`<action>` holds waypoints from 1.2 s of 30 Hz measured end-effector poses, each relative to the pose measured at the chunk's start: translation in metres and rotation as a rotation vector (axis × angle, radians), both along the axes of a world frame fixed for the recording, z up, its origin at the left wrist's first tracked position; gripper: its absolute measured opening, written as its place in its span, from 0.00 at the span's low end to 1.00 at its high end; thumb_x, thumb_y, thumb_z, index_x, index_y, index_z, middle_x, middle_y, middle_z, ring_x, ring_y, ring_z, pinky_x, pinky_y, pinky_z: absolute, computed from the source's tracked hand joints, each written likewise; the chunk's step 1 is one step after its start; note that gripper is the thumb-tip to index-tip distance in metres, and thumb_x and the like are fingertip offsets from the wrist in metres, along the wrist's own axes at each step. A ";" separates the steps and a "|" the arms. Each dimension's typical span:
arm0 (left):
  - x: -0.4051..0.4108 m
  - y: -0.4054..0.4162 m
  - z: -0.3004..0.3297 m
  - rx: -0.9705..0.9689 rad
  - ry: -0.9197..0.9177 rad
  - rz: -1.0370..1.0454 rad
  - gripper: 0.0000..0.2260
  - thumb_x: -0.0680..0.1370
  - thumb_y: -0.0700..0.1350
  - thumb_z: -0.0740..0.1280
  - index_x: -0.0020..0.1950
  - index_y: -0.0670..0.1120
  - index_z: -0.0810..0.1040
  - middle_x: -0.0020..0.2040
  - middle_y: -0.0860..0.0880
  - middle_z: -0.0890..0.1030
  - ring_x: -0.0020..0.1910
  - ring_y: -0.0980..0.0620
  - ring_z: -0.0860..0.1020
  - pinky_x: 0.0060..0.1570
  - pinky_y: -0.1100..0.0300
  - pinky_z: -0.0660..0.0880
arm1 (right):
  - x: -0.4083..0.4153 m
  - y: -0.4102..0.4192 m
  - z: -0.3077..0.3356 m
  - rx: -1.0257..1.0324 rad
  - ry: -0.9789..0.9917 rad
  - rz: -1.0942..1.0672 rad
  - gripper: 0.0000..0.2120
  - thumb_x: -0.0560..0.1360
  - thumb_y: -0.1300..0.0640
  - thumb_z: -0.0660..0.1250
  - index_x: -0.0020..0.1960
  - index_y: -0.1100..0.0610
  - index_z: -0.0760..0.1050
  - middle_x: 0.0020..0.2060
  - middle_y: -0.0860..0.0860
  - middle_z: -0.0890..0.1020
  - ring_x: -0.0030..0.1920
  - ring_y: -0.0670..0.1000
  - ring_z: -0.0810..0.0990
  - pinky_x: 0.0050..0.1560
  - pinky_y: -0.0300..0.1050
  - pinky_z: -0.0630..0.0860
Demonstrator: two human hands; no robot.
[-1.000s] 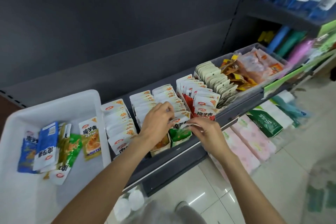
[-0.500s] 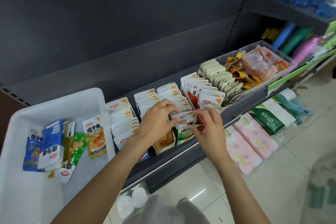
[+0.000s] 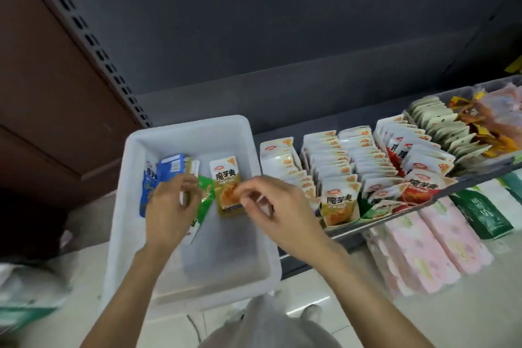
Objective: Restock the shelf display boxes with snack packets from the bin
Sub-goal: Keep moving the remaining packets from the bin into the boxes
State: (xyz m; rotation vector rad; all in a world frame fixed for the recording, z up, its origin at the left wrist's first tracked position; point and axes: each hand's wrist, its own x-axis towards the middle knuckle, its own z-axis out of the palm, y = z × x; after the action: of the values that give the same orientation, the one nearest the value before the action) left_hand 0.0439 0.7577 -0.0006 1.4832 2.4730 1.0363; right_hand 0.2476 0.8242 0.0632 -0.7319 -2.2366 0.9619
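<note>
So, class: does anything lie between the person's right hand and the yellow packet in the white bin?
Nothing visible does. The right hand hovers at the yellow packet, which lies face up in the white bin, uncovered. Whether the fingertips touch it is unclear.

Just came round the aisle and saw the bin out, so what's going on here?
A person is restocking snack packets from a white bin into the display boxes on the shelf. Both hands are over the bin: the left hand is among the blue and green packets, the right hand reaches at the yellow packet. Whether either has a grip yet is unclear. The boxes look nearly full.
</note>
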 end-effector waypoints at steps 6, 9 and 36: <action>-0.044 -0.006 -0.046 -0.509 0.276 -0.190 0.15 0.73 0.47 0.71 0.59 0.48 0.78 0.57 0.46 0.77 0.56 0.42 0.74 0.57 0.49 0.72 | -0.110 0.009 -0.077 0.059 -0.571 0.059 0.12 0.78 0.59 0.61 0.59 0.56 0.76 0.57 0.53 0.78 0.56 0.54 0.77 0.51 0.44 0.73; -0.052 -0.003 -0.054 -0.674 0.392 -0.254 0.23 0.74 0.54 0.67 0.68 0.50 0.70 0.68 0.49 0.67 0.68 0.46 0.63 0.67 0.50 0.62 | -0.138 0.017 -0.107 0.093 -0.759 0.098 0.21 0.77 0.59 0.61 0.70 0.59 0.66 0.68 0.56 0.69 0.68 0.57 0.68 0.66 0.50 0.67; -0.048 -0.011 -0.034 0.077 -0.639 0.083 0.18 0.76 0.42 0.68 0.65 0.49 0.73 0.64 0.51 0.72 0.52 0.67 0.74 0.53 0.71 0.69 | -0.109 0.005 -0.102 0.231 -0.753 -0.133 0.14 0.79 0.50 0.60 0.58 0.57 0.77 0.54 0.54 0.78 0.57 0.55 0.73 0.55 0.47 0.66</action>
State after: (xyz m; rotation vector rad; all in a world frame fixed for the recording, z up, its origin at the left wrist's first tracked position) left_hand -0.0041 0.7468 -0.0349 0.8706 2.0593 1.3669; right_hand 0.1384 0.8288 -0.0384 -1.2641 -2.8127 0.3685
